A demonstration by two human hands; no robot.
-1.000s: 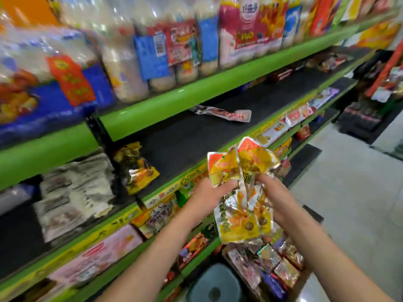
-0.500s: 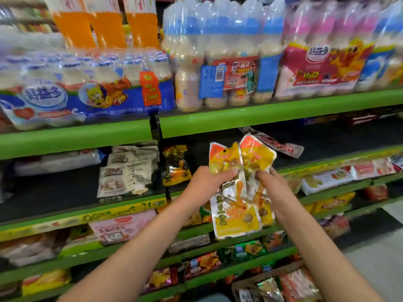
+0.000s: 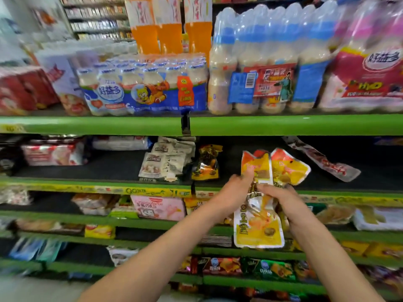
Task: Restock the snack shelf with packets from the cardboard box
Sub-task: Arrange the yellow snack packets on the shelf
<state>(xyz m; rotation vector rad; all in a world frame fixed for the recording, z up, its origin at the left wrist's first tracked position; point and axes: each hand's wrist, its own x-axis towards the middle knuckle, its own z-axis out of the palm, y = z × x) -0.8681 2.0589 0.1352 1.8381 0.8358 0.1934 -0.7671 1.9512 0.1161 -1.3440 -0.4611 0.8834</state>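
Observation:
I hold a bunch of yellow-and-orange snack packets (image 3: 258,225) in front of the snack shelf (image 3: 98,188), between both hands. My left hand (image 3: 236,189) grips the bunch's middle from the left, thumb pressed on an upper packet (image 3: 283,166). My right hand (image 3: 278,200) grips the same bunch from the right. The upper packets fan out over the black shelf surface, and one packet hangs down below my hands. The cardboard box is out of view.
A dark yellow packet (image 3: 206,163) and white packets (image 3: 165,162) lie on the same shelf to the left. A long red-and-clear packet (image 3: 322,161) lies to the right. Drink multipacks (image 3: 144,88) fill the green shelf above. Lower shelves hold more snacks.
My view has swung up and left from the box and floor to face the shelves. Both hands have carried the packet bunch up to the level of the black shelf.

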